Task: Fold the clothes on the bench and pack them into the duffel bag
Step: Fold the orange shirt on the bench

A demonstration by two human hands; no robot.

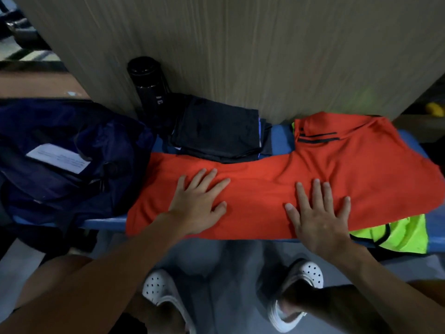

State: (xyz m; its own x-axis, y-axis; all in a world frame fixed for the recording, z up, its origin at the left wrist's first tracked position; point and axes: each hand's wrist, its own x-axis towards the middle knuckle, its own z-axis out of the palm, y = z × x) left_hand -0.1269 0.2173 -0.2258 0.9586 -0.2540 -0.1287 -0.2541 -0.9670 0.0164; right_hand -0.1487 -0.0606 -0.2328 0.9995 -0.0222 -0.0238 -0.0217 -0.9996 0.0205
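Blue counter [280, 141] by wood panel [240, 56]. Orange shirt [265, 184] lies lengthwise left-right; left hand [199, 208] and right hand [317, 220] press it flat, fingers spread. Bag [72, 153] sits left, nearer the left hand.

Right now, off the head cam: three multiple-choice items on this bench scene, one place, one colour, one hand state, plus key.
1. Where does the navy duffel bag lie?
A) left of the orange shirt
B) right of it
C) on the floor

2. What colour is the garment under the shirt's right end?
A) white
B) neon yellow
C) grey

3. How are the hands?
A) both flat on the shirt
B) both pinching a hem
C) one lifted

Key:
1 A, it sits on the blue bench at the left.
2 B, the neon yellow garment pokes out below.
3 A, left hand and right hand press palms down, fingers spread.
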